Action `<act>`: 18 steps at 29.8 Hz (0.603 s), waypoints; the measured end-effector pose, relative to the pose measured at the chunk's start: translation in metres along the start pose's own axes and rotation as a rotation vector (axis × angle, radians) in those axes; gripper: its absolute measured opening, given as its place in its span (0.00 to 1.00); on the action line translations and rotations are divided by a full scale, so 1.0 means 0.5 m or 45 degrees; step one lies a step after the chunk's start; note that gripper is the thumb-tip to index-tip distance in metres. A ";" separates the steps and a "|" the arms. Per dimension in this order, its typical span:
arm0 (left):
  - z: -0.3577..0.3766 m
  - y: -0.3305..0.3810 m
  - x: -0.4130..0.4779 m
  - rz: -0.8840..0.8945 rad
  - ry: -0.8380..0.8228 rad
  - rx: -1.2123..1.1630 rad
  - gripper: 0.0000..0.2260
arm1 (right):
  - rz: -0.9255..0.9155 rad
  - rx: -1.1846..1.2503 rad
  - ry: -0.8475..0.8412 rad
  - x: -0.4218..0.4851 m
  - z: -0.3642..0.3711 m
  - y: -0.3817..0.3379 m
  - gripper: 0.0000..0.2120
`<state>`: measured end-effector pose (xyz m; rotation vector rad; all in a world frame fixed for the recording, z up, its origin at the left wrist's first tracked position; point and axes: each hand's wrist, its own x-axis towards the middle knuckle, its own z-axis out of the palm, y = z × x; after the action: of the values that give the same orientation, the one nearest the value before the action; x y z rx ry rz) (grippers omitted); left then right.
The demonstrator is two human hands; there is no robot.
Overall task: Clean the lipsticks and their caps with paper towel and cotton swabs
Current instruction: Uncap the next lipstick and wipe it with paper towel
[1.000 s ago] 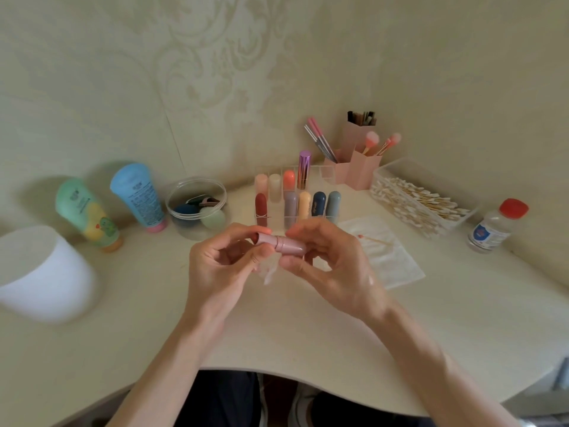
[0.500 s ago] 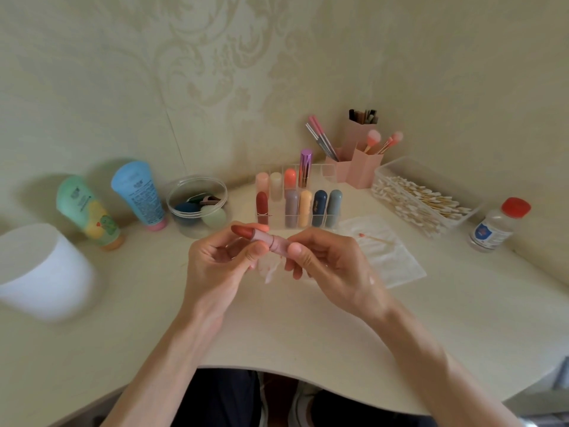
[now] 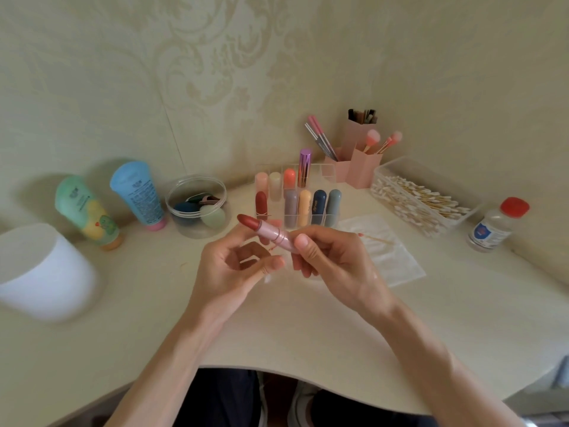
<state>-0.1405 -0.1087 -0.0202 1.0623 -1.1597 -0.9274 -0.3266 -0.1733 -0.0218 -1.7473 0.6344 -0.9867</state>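
Head view: an uncapped pink lipstick (image 3: 271,232) is held above the near middle of the table (image 3: 462,318), its red bullet extended and pointing far-left. Its base is pinched by the right hand (image 3: 332,260), thumb on top and fingers curled closed around the tube. The left hand (image 3: 234,266) is half open just beside it, fingers loosely curled; whether anything is held in it cannot be told. A paper towel (image 3: 391,257) with a used swab on it lies to the right, and the lipstick rack (image 3: 295,204) stands just beyond.

The exposed bullet could be smeared on the left fingers or snapped if it is wiped too hard, being soft and fully wound out.

One second ago the tube was gripped by both hands with no bullet showing; now the bullet is seen and the left hand is opened.
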 end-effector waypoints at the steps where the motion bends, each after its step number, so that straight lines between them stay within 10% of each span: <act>1: 0.001 -0.002 0.000 0.024 0.003 0.032 0.18 | -0.006 0.001 -0.010 -0.001 0.000 0.000 0.15; 5: 0.000 0.002 -0.003 0.096 0.036 0.036 0.08 | -0.037 -0.059 -0.017 0.001 0.004 -0.001 0.16; 11: -0.015 0.016 0.003 0.073 0.281 -0.108 0.13 | 0.078 -0.591 0.558 0.008 -0.027 0.028 0.08; 18: -0.009 0.015 0.003 0.030 0.327 -0.160 0.12 | 0.091 -0.983 0.243 -0.003 -0.004 0.046 0.19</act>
<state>-0.1357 -0.1074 -0.0129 1.0298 -0.8884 -0.8081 -0.3285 -0.1817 -0.0431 -2.2769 1.3189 -0.9251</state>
